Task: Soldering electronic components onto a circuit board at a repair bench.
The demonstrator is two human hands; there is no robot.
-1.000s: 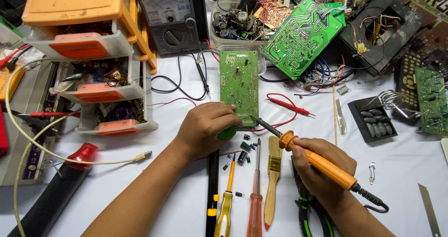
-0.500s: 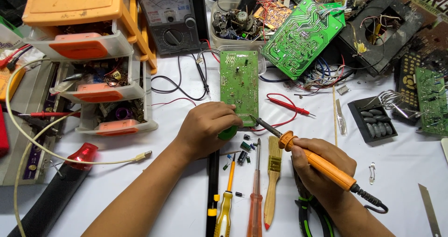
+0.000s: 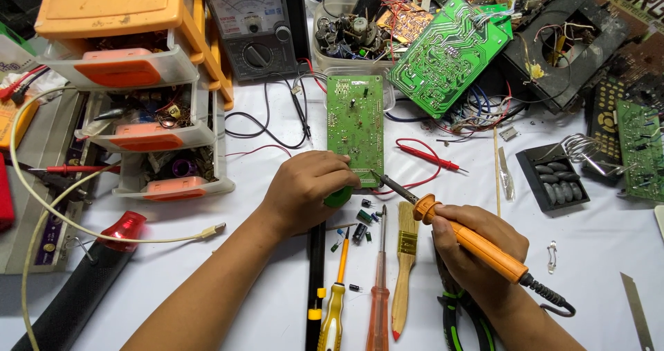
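a green circuit board (image 3: 355, 127) is shown lying flat on the white surface (image 3: 595, 247), pinned at its near edge by the left hand (image 3: 304, 192), whose fingers are curled narrowly over the board's lower corner and over a small green round object (image 3: 338, 197); whether that object is gripped cannot be told. an orange-handled soldering iron (image 3: 465, 239) is held in the right hand (image 3: 477, 254), the fingers being closed around the handle, with the dark tip laid at the board's lower right edge, just beside the left fingertips.

several risks may be judged from this arrangement. the left fingertips could be burned, since the tip is worked very near them. the board could be shifted under the tip if the hold is loosened, so that neighbouring joints might be bridged. the loose small capacitors (image 3: 365, 219) lying just below the board could be scattered by a brush of either wrist. the red test lead (image 3: 422, 154) curving close to the tip, and the brush (image 3: 404, 271) and screwdrivers (image 3: 379, 289) below it, could be scorched if the iron were laid down carelessly.
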